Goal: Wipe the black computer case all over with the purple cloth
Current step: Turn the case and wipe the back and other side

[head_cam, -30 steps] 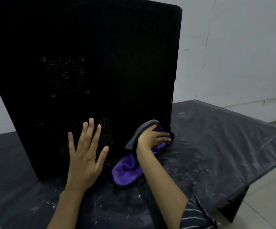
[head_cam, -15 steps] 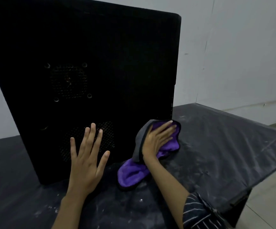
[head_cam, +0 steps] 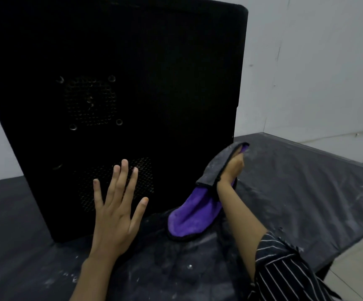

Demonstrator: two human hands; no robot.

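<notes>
The black computer case (head_cam: 154,83) stands upright on the left part of the table (head_cam: 295,192), its broad side panel facing the near edge and its top leaning slightly away. The left hand (head_cam: 116,211) lies flat against the lower part of that panel, fingers straight and spread, fingertips over the lower vent grille (head_cam: 143,177). A second, square vent grille (head_cam: 90,101) with four screw holes sits higher on the panel.

The right hand (head_cam: 233,168) grips the purple cloth (head_cam: 191,218) at the case's lower right corner, close to where it meets the table. The cloth's grey back folds over the top of the hand, and the fingertips are hidden inside the fold. The purple tail of the cloth hangs below the wrist and rests on the table just beside the case's base. A striped sleeve (head_cam: 280,270) covers the right forearm near the table's near edge. The dark table covering is speckled with pale dust. A white wall (head_cam: 317,61) stands beyond the far edge.
</notes>
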